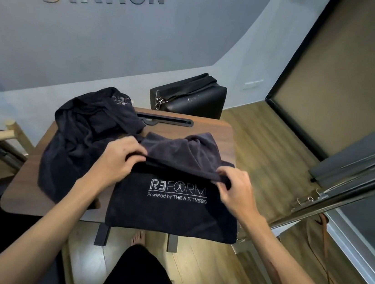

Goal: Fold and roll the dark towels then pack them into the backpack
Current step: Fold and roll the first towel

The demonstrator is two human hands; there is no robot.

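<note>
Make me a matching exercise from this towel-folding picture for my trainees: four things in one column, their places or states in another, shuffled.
Things:
1. logo towel
2. towel pile
3. black case
4. left hand

States:
A. on the floor beyond the table
B. heaped unfolded at the table's left
C. gripping a folded edge
D. spread flat, near edge overhanging

Pairs: 1-D, 2-B, 3-A, 4-C

A dark towel (173, 209) of matt, napped terry cloth, its logo stitched in pale thread, lies on a table (216, 131) of smooth wood-grain veneer with a low sheen. Left of the towel, more dark towels (82, 137) show the same soft pile. Beyond the table, a black case (194, 100) looks like smooth, faintly glossy leatherette with metal clips.
</note>
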